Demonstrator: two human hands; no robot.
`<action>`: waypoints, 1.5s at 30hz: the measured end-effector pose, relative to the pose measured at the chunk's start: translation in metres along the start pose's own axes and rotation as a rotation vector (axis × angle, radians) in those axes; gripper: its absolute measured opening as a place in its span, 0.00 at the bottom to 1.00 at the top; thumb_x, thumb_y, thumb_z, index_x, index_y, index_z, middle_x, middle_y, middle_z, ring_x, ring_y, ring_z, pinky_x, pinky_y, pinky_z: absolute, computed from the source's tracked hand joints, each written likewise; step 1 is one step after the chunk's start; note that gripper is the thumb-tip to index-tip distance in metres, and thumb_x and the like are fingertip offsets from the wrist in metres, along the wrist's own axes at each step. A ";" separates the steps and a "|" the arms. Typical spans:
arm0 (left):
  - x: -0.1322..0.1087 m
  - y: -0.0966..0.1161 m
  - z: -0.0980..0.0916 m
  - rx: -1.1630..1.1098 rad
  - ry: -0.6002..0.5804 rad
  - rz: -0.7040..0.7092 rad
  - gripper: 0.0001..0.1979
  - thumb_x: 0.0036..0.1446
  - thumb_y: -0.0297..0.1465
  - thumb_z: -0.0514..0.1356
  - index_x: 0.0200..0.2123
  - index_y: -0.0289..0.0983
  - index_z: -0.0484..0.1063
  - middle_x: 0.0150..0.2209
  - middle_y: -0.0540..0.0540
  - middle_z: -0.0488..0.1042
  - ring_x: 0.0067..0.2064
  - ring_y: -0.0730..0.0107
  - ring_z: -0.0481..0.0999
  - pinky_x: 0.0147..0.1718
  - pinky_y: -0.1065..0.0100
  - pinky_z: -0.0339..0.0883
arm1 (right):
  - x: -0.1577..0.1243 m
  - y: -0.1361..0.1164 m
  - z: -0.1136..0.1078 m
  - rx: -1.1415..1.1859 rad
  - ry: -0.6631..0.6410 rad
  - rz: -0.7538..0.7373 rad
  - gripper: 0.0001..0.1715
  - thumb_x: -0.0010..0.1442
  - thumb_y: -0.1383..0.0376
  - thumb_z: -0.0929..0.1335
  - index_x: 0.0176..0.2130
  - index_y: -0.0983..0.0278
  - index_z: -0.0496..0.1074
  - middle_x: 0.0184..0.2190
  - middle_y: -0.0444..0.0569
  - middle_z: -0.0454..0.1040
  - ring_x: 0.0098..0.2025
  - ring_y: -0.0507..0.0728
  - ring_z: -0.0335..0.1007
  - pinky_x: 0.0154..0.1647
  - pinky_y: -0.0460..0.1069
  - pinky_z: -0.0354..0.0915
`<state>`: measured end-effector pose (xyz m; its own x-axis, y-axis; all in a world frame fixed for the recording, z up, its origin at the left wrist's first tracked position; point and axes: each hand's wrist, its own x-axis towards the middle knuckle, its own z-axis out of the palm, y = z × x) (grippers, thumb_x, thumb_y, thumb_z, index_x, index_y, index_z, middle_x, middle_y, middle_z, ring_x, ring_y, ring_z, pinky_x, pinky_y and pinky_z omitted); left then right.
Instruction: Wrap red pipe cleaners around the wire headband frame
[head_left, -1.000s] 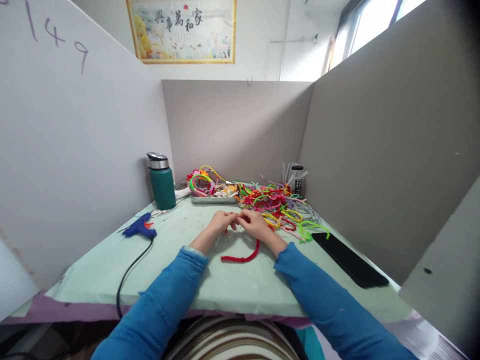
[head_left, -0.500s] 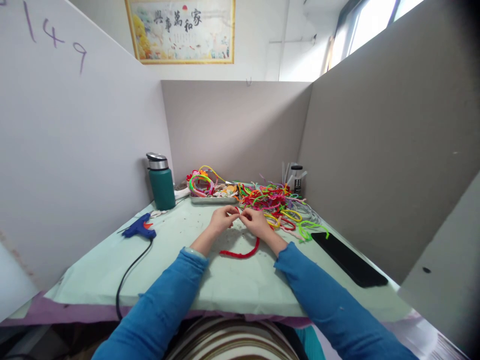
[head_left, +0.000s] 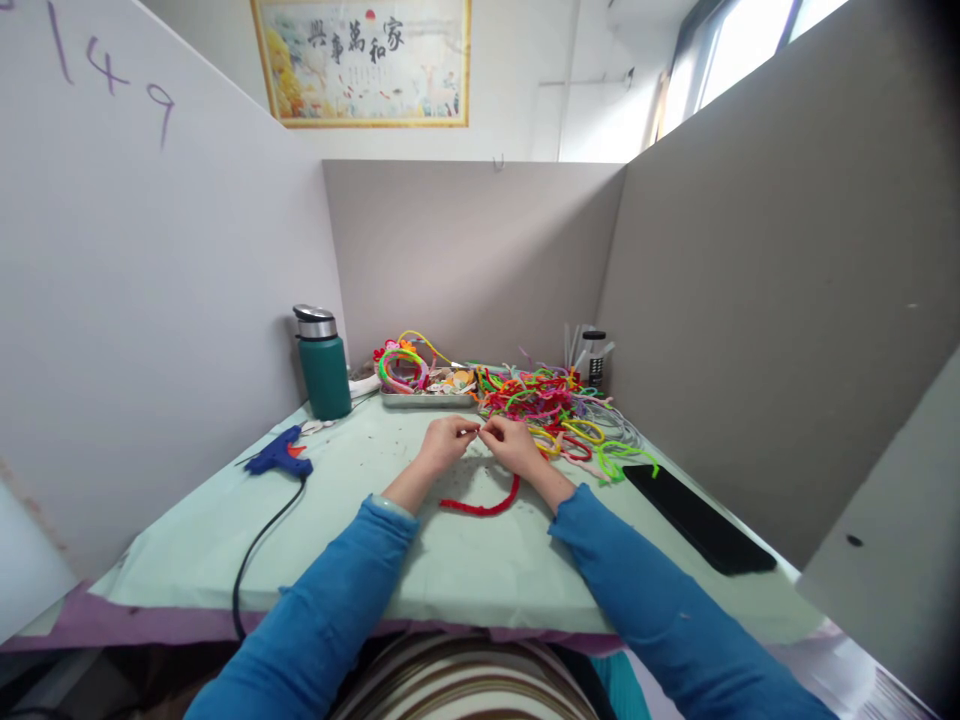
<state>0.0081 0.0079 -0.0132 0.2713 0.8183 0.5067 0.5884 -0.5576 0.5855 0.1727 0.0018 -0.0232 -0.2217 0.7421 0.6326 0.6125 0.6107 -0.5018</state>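
My left hand [head_left: 448, 442] and my right hand [head_left: 510, 444] meet fingertip to fingertip over the middle of the table, both closed in a pinch. A red pipe cleaner [head_left: 487, 511] curves out from under my right hand, its free end lying toward the left on the cloth. Between the fingertips only a small red bit shows; the rest is hidden by my fingers. Just behind my right hand lies a tangled heap of coloured pipe cleaners [head_left: 536, 392].
A metal tray [head_left: 427, 401] with small craft pieces stands at the back. On the left are a green bottle [head_left: 324, 375] and a blue glue gun [head_left: 279, 455] with a black cord. To the right lies a black phone-like slab [head_left: 697, 520]. Partition walls enclose three sides.
My left hand's fingers have shifted slightly and straightened at the pinch, and less red shows above them. My right hand and the curved red pipe cleaner are almost unchanged.
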 end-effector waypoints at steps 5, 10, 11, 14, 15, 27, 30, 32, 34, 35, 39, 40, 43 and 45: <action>0.001 -0.004 0.002 0.089 -0.002 0.049 0.11 0.51 0.31 0.59 0.38 0.37 0.78 0.35 0.46 0.77 0.33 0.72 0.72 0.34 0.74 0.62 | -0.001 0.000 -0.001 -0.003 -0.001 -0.008 0.10 0.55 0.62 0.64 0.28 0.64 0.70 0.23 0.44 0.72 0.26 0.51 0.65 0.27 0.44 0.56; 0.001 -0.003 0.001 0.134 -0.034 0.055 0.12 0.52 0.32 0.58 0.38 0.36 0.78 0.35 0.46 0.76 0.34 0.71 0.72 0.35 0.73 0.61 | -0.001 -0.001 -0.001 0.002 -0.003 -0.014 0.08 0.54 0.64 0.64 0.28 0.64 0.71 0.24 0.45 0.73 0.26 0.51 0.66 0.27 0.44 0.57; 0.001 -0.002 0.000 0.135 -0.041 0.054 0.12 0.52 0.32 0.58 0.37 0.36 0.78 0.35 0.46 0.76 0.34 0.70 0.72 0.35 0.73 0.61 | -0.001 -0.001 -0.001 0.009 -0.004 -0.013 0.07 0.54 0.64 0.64 0.28 0.64 0.71 0.24 0.45 0.73 0.26 0.51 0.66 0.28 0.44 0.57; -0.001 0.003 -0.002 0.106 -0.048 0.038 0.12 0.53 0.33 0.56 0.32 0.35 0.79 0.34 0.45 0.76 0.34 0.70 0.72 0.34 0.73 0.61 | -0.001 -0.002 -0.002 0.029 -0.005 -0.018 0.07 0.54 0.64 0.64 0.29 0.64 0.71 0.25 0.45 0.74 0.27 0.51 0.67 0.28 0.45 0.58; -0.001 0.004 -0.003 0.087 -0.054 0.023 0.13 0.53 0.34 0.56 0.31 0.34 0.78 0.32 0.45 0.76 0.32 0.71 0.72 0.33 0.73 0.60 | -0.001 -0.003 -0.002 0.034 -0.005 -0.020 0.07 0.54 0.64 0.65 0.30 0.64 0.71 0.25 0.45 0.74 0.27 0.51 0.67 0.29 0.45 0.58; -0.007 0.008 -0.004 -0.270 -0.229 -0.194 0.14 0.52 0.37 0.53 0.28 0.32 0.71 0.14 0.54 0.62 0.16 0.78 0.60 0.18 0.75 0.52 | -0.003 -0.008 -0.005 0.066 -0.026 -0.058 0.07 0.56 0.64 0.63 0.32 0.64 0.70 0.25 0.44 0.71 0.26 0.51 0.65 0.28 0.44 0.57; -0.010 0.014 -0.007 -0.317 -0.272 -0.220 0.13 0.52 0.37 0.53 0.26 0.32 0.69 0.13 0.54 0.61 0.16 0.78 0.60 0.17 0.75 0.52 | -0.003 -0.010 -0.007 0.066 -0.041 -0.075 0.08 0.56 0.65 0.63 0.31 0.64 0.70 0.25 0.44 0.71 0.26 0.51 0.64 0.27 0.44 0.56; -0.011 0.017 -0.009 -0.339 -0.286 -0.249 0.13 0.52 0.37 0.53 0.26 0.33 0.67 0.13 0.54 0.61 0.15 0.78 0.60 0.17 0.75 0.51 | -0.003 -0.010 -0.008 0.077 -0.049 -0.087 0.08 0.57 0.65 0.62 0.31 0.64 0.70 0.25 0.44 0.72 0.27 0.51 0.65 0.28 0.44 0.56; -0.011 0.018 -0.010 -0.355 -0.295 -0.266 0.13 0.52 0.38 0.53 0.25 0.33 0.66 0.12 0.54 0.60 0.15 0.78 0.59 0.17 0.74 0.50 | -0.003 -0.011 -0.008 0.089 -0.052 -0.094 0.09 0.57 0.65 0.62 0.32 0.64 0.70 0.25 0.44 0.72 0.27 0.51 0.65 0.28 0.44 0.57; -0.011 0.018 -0.010 -0.362 -0.300 -0.269 0.13 0.52 0.38 0.54 0.25 0.33 0.66 0.12 0.54 0.60 0.15 0.78 0.59 0.17 0.74 0.50 | -0.003 -0.011 -0.008 0.093 -0.054 -0.097 0.09 0.58 0.65 0.62 0.32 0.64 0.70 0.26 0.44 0.72 0.27 0.51 0.65 0.29 0.44 0.57; -0.010 0.015 -0.011 -0.409 -0.335 -0.267 0.13 0.51 0.38 0.54 0.25 0.33 0.66 0.13 0.54 0.60 0.15 0.77 0.60 0.17 0.74 0.51 | -0.003 -0.010 -0.008 0.110 -0.072 -0.100 0.09 0.58 0.64 0.62 0.33 0.64 0.71 0.26 0.45 0.73 0.28 0.51 0.65 0.29 0.44 0.57; -0.010 0.015 -0.011 -0.424 -0.346 -0.258 0.12 0.50 0.38 0.55 0.26 0.33 0.66 0.14 0.54 0.60 0.15 0.78 0.60 0.17 0.74 0.51 | -0.003 -0.010 -0.008 0.115 -0.077 -0.102 0.09 0.58 0.64 0.62 0.33 0.64 0.71 0.26 0.45 0.73 0.28 0.51 0.65 0.29 0.44 0.57; -0.010 0.016 -0.013 -0.439 -0.373 -0.209 0.10 0.46 0.34 0.58 0.29 0.32 0.68 0.17 0.54 0.63 0.16 0.79 0.60 0.18 0.74 0.53 | -0.002 -0.010 -0.008 0.113 -0.069 -0.099 0.09 0.58 0.65 0.62 0.32 0.64 0.71 0.26 0.45 0.72 0.28 0.51 0.65 0.29 0.44 0.57; -0.011 0.017 -0.014 -0.414 -0.373 -0.194 0.10 0.44 0.32 0.59 0.31 0.32 0.69 0.17 0.54 0.64 0.17 0.79 0.61 0.18 0.74 0.53 | -0.002 -0.010 -0.008 0.102 -0.060 -0.093 0.09 0.57 0.65 0.63 0.32 0.64 0.71 0.26 0.44 0.72 0.27 0.51 0.65 0.29 0.44 0.57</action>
<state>0.0043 -0.0121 -0.0001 0.4820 0.8627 0.1527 0.3284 -0.3395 0.8814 0.1733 -0.0081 -0.0151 -0.3208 0.6943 0.6442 0.5074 0.7003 -0.5021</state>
